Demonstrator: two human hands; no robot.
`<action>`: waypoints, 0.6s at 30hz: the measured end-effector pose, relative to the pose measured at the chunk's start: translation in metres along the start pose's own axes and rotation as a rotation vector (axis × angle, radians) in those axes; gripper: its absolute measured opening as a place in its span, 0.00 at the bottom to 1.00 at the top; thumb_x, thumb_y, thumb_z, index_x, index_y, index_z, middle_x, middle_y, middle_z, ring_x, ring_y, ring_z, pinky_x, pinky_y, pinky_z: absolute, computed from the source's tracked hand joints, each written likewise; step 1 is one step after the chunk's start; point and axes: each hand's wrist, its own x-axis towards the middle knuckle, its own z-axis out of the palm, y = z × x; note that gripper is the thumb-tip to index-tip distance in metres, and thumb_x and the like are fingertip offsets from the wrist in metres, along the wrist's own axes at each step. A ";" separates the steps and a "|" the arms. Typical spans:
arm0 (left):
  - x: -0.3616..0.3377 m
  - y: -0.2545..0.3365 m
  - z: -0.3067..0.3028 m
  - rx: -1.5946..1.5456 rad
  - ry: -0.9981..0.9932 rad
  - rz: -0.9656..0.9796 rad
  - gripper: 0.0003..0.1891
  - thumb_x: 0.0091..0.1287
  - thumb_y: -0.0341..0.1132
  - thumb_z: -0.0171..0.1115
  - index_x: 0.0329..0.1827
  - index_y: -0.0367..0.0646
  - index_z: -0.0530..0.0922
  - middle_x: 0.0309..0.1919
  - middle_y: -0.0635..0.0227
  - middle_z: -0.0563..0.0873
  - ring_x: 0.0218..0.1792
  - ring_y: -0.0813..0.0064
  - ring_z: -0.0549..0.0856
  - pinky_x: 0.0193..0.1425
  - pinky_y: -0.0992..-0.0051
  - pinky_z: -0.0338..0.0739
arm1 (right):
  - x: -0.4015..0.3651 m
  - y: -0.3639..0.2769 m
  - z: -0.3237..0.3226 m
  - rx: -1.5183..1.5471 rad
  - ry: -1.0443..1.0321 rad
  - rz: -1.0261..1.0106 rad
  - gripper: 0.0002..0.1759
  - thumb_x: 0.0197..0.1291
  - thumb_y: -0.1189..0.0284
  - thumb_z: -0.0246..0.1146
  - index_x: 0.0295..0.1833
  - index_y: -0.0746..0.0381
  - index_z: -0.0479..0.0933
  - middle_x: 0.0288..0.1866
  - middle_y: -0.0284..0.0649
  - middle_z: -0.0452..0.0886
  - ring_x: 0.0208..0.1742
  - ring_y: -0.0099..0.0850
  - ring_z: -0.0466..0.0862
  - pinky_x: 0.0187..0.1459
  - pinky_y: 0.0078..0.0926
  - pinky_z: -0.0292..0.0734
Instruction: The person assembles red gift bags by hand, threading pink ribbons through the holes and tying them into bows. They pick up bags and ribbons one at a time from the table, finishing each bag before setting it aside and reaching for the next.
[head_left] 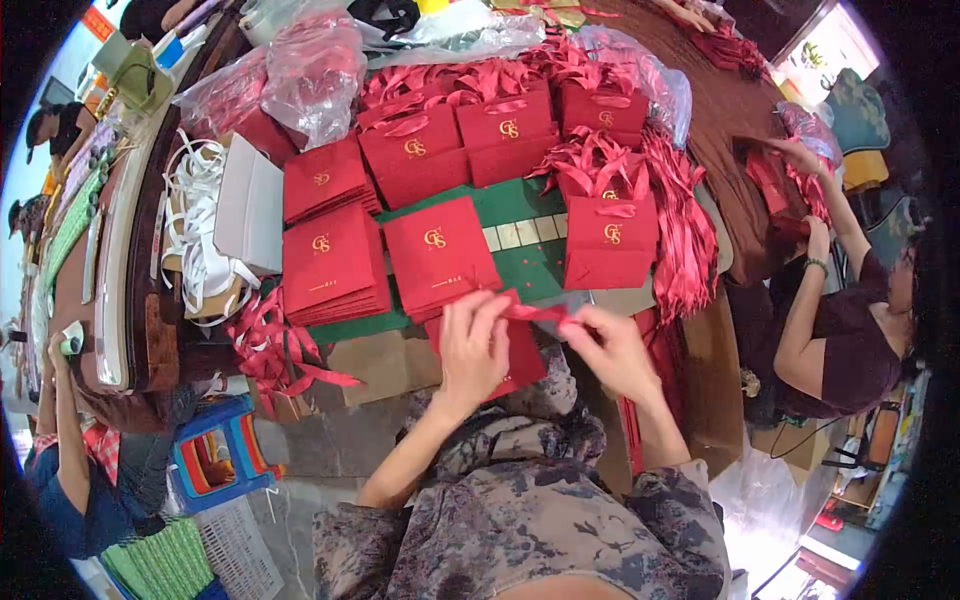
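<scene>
A red ribbon [537, 313] runs between my two hands at the front of the table. My left hand [474, 350] has its fingers closed on the ribbon at one side. Thumb and fingers of my right hand [612, 350] pinch its other side. Beneath them lies a red paper bag [522, 362], partly covered by my left hand. Just beyond is a stack of flat red bags [440, 245] with gold lettering. A second stack [330, 262] sits left of it. One red bag with a ribbon handle [612, 240] stands to the right.
A white box [248, 205] with white ribbons is at the left. Loose red ribbons [285, 345] hang in front of it, and more [685, 220] hang at the right. Rows of bags [410, 150] fill the back. A co-worker [840, 330] handles red items at the right.
</scene>
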 end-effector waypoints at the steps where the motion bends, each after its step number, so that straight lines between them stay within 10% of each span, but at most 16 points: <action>1: -0.003 0.006 -0.003 -0.103 -0.021 0.030 0.18 0.64 0.21 0.65 0.58 0.39 0.81 0.53 0.54 0.83 0.55 0.52 0.82 0.57 0.62 0.80 | 0.007 -0.004 0.008 -0.061 -0.035 -0.040 0.09 0.70 0.71 0.64 0.43 0.67 0.79 0.34 0.45 0.80 0.34 0.36 0.82 0.38 0.31 0.77; 7: -0.002 0.009 -0.003 -0.425 -0.245 -0.199 0.19 0.68 0.22 0.64 0.63 0.37 0.78 0.55 0.53 0.86 0.53 0.64 0.88 0.51 0.70 0.84 | 0.029 -0.002 0.028 -0.178 -0.168 -0.207 0.11 0.70 0.74 0.59 0.54 0.68 0.77 0.48 0.53 0.82 0.49 0.53 0.82 0.47 0.41 0.78; 12: -0.005 0.005 -0.001 -0.428 -0.234 -0.354 0.12 0.69 0.26 0.67 0.54 0.37 0.84 0.46 0.58 0.90 0.45 0.71 0.90 0.48 0.73 0.84 | 0.025 -0.014 0.026 -0.103 -0.019 -0.074 0.08 0.65 0.73 0.70 0.41 0.68 0.83 0.35 0.43 0.87 0.37 0.26 0.87 0.39 0.25 0.79; 18: -0.016 0.010 0.020 -0.559 -0.106 -0.486 0.07 0.67 0.29 0.69 0.45 0.36 0.87 0.36 0.60 0.92 0.38 0.75 0.91 0.43 0.74 0.84 | 0.015 -0.004 0.033 0.367 0.087 0.154 0.06 0.63 0.80 0.71 0.44 0.66 0.81 0.39 0.34 0.87 0.42 0.19 0.84 0.45 0.19 0.80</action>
